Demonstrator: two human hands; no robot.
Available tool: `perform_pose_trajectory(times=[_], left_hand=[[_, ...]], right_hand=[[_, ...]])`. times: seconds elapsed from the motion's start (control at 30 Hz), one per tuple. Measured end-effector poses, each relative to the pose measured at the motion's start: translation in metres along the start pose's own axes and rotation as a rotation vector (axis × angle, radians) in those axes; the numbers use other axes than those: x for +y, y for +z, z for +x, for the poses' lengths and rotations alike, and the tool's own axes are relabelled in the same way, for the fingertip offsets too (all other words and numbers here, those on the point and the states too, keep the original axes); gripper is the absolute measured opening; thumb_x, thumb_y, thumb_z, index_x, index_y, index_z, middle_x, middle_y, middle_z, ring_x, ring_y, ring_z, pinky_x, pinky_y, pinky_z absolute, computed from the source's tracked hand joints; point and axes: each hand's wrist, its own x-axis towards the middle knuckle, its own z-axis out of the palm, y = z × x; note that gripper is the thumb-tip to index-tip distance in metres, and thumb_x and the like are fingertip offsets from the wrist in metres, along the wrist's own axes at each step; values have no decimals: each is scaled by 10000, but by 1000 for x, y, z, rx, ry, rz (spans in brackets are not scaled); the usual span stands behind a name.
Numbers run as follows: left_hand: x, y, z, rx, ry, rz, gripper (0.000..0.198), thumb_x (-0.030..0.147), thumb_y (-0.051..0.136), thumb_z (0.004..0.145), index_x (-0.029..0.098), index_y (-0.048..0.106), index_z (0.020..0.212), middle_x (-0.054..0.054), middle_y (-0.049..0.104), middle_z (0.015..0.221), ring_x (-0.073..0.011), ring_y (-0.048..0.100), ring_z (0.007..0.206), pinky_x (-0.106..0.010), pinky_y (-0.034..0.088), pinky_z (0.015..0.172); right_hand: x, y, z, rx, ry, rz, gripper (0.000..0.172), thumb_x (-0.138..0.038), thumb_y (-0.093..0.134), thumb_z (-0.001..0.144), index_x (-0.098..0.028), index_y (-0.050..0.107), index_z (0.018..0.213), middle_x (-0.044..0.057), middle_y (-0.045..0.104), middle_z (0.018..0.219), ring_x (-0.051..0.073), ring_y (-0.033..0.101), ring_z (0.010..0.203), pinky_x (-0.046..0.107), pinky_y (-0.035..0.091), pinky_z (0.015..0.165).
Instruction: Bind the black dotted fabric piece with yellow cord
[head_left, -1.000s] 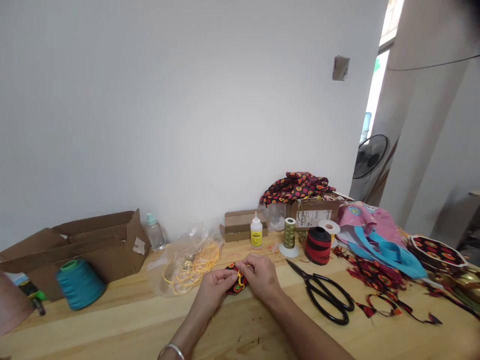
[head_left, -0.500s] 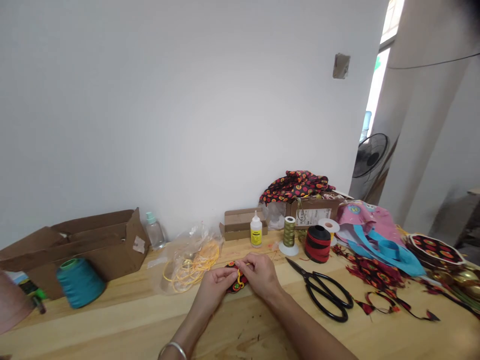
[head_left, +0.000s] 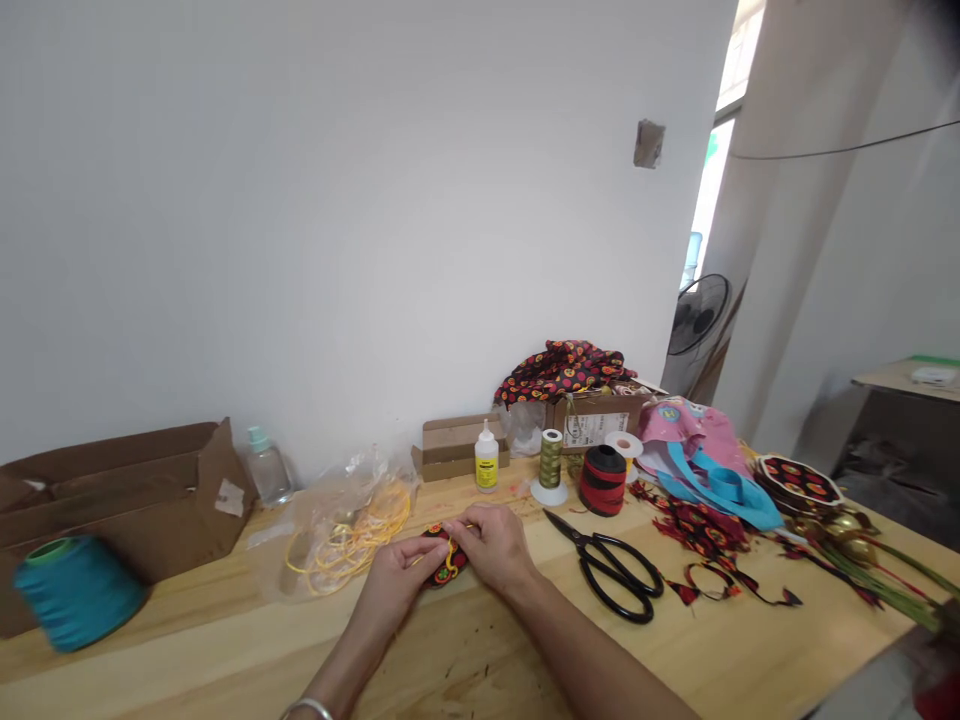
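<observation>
Both hands meet over a small dark patterned fabric piece (head_left: pixel 441 560) with a yellow cord on it, resting on the wooden table (head_left: pixel 225 640). My left hand (head_left: pixel 396 578) pinches its near edge, fingers closed. My right hand (head_left: pixel 491 545) covers its right side, fingers curled round it and the cord. A silver bangle sits on my left wrist. A loose coil of yellow cord (head_left: pixel 345 535) lies in a clear plastic bag just left of the hands. Black scissors (head_left: pixel 611 575) lie to the right of my right hand.
Along the wall stand a glue bottle (head_left: pixel 486 468), an olive thread spool (head_left: pixel 550 465), a red-and-black spool (head_left: pixel 602 480) and cardboard boxes (head_left: pixel 112 500). A teal thread cone (head_left: pixel 75 590) lies at left. Fabric scraps, pink and blue cloth (head_left: pixel 705 465) and patterned pieces crowd the right end.
The view has swung to the right, so everything sits further left in the picture. Both hands stay closed on the fabric piece, with only slight finger movement.
</observation>
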Motion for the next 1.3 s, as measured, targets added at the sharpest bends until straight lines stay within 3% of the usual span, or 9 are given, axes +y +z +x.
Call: perform_pose_trajectory(times=[0.13, 0.27, 0.43, 0.7, 0.87, 1.07, 1.2, 1.3], left_hand=[[0, -3, 1, 26, -13, -58, 254, 341, 644, 547, 130, 663, 686, -48, 674, 651, -155, 579, 593, -224, 423, 570], [4, -4, 0, 65, -38, -108, 284, 347, 651, 535, 121, 654, 707, -54, 673, 661, -163, 584, 619, -231, 428, 578], [7, -5, -2, 125, -29, -151, 273, 323, 649, 543, 111, 644, 716, -51, 670, 643, -148, 577, 583, -231, 427, 580], [4, -2, -1, 128, 32, 23, 230, 337, 657, 507, 124, 659, 595, -39, 655, 572, -163, 568, 552, -231, 430, 540], [2, -2, 0, 133, 21, -25, 232, 328, 660, 501, 125, 667, 613, -44, 661, 587, -153, 569, 537, -233, 430, 545], [2, -3, 0, 136, -4, -103, 219, 317, 664, 506, 119, 664, 601, -41, 654, 543, -142, 558, 501, -231, 426, 514], [2, -4, 0, 72, 15, -61, 240, 333, 644, 539, 129, 677, 661, -54, 667, 604, -152, 568, 551, -231, 426, 535], [2, -3, -1, 51, 45, -4, 244, 322, 634, 556, 129, 681, 697, -59, 672, 651, -161, 569, 596, -232, 423, 566]], right_hand=[[0, 0, -1, -67, 42, 89, 333, -435, 423, 736, -186, 641, 692, -19, 559, 519, 70, 440, 465, 169, 259, 428], [2, 5, -3, -114, -26, 169, 321, -433, 421, 738, -202, 645, 737, -23, 578, 588, 71, 452, 514, 161, 270, 444], [7, 16, -4, -259, -50, 243, 357, -440, 416, 735, -171, 651, 732, -50, 487, 496, 51, 363, 433, 158, 214, 394], [9, 3, -3, -208, -69, 62, 296, -389, 507, 668, -149, 616, 533, -54, 418, 436, 50, 319, 423, 165, 204, 406], [11, 8, -5, -282, -9, 188, 354, -424, 446, 708, -139, 629, 605, -52, 389, 442, 49, 274, 414, 154, 181, 378], [13, 10, -5, -308, -47, 328, 351, -397, 449, 718, -128, 614, 565, -55, 347, 438, 48, 237, 421, 162, 173, 389], [13, 13, -2, -286, 42, 523, 337, -378, 424, 739, -112, 610, 646, -31, 447, 494, 59, 333, 448, 155, 248, 409], [14, 15, -2, -255, 41, 541, 330, -359, 415, 748, -110, 605, 645, -19, 475, 512, 67, 365, 467, 159, 273, 429]])
